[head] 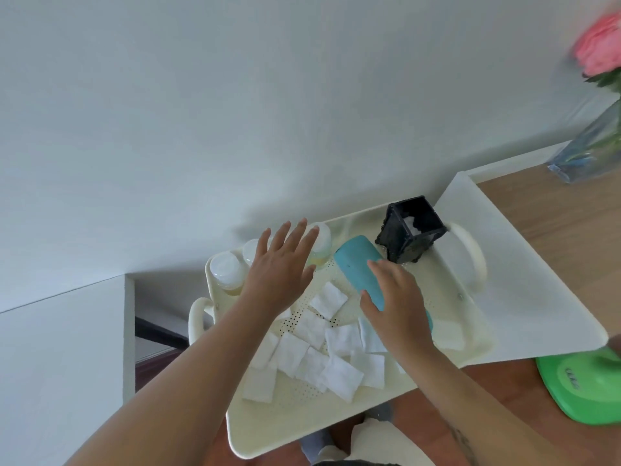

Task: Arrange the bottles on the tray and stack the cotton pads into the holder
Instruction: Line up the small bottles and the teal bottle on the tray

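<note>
A home setting is suggested, most likely a bedroom or bathroom dressing area. A wood-grain counter [568,227] is set against a plain pale wall [235,112]. A clear vase [591,153] with a pink flower [601,45] is placed at its far right end. Toiletries are laid out on a cream tray [302,418] with handles: small capped bottles [228,272], scattered cotton pads [339,344] and a black holder [411,230]. A green lidded item [584,388] is seen beside them.

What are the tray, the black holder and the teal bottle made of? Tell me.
Tray: likely cream plastic, matte, moulded handles and perforated floor. Black holder: apparently glossy plastic or metal with ornate trim; unclear which. Teal bottle: looks like smooth, opaque matte plastic.
</note>
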Demonstrator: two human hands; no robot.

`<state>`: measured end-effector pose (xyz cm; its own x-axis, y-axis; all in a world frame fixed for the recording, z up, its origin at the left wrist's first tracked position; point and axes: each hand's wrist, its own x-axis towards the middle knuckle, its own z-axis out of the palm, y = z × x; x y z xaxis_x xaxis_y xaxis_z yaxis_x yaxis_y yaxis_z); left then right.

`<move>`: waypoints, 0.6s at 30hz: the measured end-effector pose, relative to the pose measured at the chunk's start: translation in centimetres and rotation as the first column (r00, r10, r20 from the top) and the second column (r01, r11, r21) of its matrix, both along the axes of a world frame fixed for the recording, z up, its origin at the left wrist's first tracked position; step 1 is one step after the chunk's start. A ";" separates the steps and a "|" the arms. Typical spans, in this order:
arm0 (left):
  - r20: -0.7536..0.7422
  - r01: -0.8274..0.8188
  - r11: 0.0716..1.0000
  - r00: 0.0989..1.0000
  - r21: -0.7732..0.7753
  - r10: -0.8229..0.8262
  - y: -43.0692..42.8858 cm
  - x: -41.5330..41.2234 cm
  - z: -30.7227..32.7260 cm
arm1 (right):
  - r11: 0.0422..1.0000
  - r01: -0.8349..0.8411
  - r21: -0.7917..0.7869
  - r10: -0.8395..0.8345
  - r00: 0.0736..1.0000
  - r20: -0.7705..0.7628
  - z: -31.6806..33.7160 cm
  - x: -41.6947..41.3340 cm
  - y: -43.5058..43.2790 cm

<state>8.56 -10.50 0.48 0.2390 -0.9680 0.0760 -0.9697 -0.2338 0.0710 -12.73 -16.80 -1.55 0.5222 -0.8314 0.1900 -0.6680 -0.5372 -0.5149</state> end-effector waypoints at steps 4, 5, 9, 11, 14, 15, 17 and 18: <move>0.025 0.057 0.998 0.998 0.016 -0.057 -1.2 -1.6 -0.1 | 0.999 0.047 0.012 -0.044 0.981 -0.190 -1.2 -3.8 1.3; 0.028 0.046 0.999 0.999 0.030 -0.046 -1.5 -1.8 -0.1 | 0.998 0.048 0.032 -0.039 0.971 -0.237 -1.5 -4.6 1.6; 0.012 -0.016 0.998 1.000 0.066 0.015 -2.0 -1.9 -0.4 | 0.983 0.105 0.154 -0.057 0.956 -0.287 -2.6 -6.3 2.5; 0.030 -0.006 0.997 1.000 0.075 0.004 -1.8 -1.7 -0.5 | 0.976 0.143 0.166 -0.092 0.955 -0.283 -2.8 -6.2 2.5; 0.038 -0.003 0.998 0.999 0.069 0.000 -1.5 -1.6 -0.6 | 0.971 0.173 0.164 -0.122 0.951 -0.283 -2.6 -6.0 2.4; 0.038 -0.005 0.998 0.999 0.067 0.002 -1.5 -1.6 -0.6 | 0.973 0.168 0.161 -0.117 0.952 -0.282 -2.5 -6.0 2.4; 0.040 -0.004 0.998 0.999 0.070 0.001 -1.5 -1.7 -0.6 | 0.976 0.150 0.160 -0.103 0.957 -0.272 -2.1 -6.2 2.5; 0.041 -0.003 0.997 0.999 0.072 0.000 -1.5 -1.7 -0.6 | 0.976 0.143 0.162 -0.098 0.960 -0.261 -1.8 -6.3 2.5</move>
